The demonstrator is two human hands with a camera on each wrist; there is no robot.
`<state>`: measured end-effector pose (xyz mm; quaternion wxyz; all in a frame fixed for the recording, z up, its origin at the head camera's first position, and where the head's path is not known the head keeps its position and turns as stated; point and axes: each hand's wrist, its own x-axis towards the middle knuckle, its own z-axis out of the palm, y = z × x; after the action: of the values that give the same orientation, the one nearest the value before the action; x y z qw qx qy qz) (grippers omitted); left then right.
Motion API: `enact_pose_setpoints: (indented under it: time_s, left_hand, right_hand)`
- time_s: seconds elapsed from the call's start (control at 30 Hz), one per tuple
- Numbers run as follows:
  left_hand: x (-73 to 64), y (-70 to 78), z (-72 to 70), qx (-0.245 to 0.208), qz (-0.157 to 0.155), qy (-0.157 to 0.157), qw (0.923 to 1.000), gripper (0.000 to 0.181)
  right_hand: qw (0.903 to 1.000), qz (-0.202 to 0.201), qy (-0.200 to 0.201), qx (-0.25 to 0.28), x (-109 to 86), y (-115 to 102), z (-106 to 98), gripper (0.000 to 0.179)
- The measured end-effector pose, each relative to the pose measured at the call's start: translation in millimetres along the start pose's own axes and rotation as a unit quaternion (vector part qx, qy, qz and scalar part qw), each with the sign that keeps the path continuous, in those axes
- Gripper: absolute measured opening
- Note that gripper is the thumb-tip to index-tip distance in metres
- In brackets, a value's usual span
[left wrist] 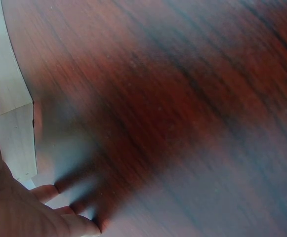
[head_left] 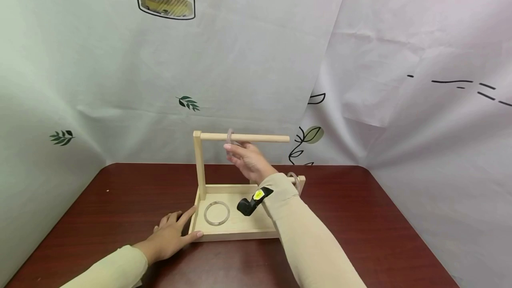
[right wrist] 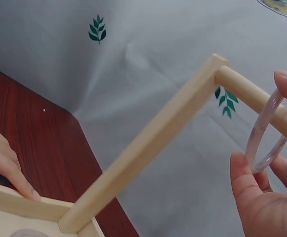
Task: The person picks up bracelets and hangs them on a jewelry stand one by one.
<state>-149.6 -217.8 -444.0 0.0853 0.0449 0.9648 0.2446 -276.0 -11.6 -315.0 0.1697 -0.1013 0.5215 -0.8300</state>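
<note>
From afar, I pinch a translucent ring (head_left: 230, 136) around the upper bar (head_left: 264, 138), mid-frame, with my right fingers (right wrist: 244, 174), left fingers (head_left: 187, 215) spread against the tray (head_left: 240, 236); threading seems the step, release the next.

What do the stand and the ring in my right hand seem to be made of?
The stand looks like unpainted matte wood: pale tan bars, dull surface. The ring in your right hand looks polished, with bright highlights and cloudy mottling; it could be stone, glass or resin.

a small booth-like space: leaf-printed cloth (head_left: 256, 57) surrounds a reddish-brown table (head_left: 372, 226).
</note>
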Motion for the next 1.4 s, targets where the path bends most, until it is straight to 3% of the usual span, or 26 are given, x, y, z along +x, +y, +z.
enact_pose_setpoints:
  time_s: [0.6,1.4]
  left_hand:
    - [1.6,-0.9,0.7,0.012,-0.004,0.002,0.9999,0.086]
    - [1.3,0.2,1.2,0.012,-0.002,0.007,0.9999,0.086]
  right_hand:
    - [0.9990,0.023,-0.030,-0.025,6.2,8,21,0.044]
    - [0.9983,0.024,-0.016,-0.051,11.5,17,29,0.050]
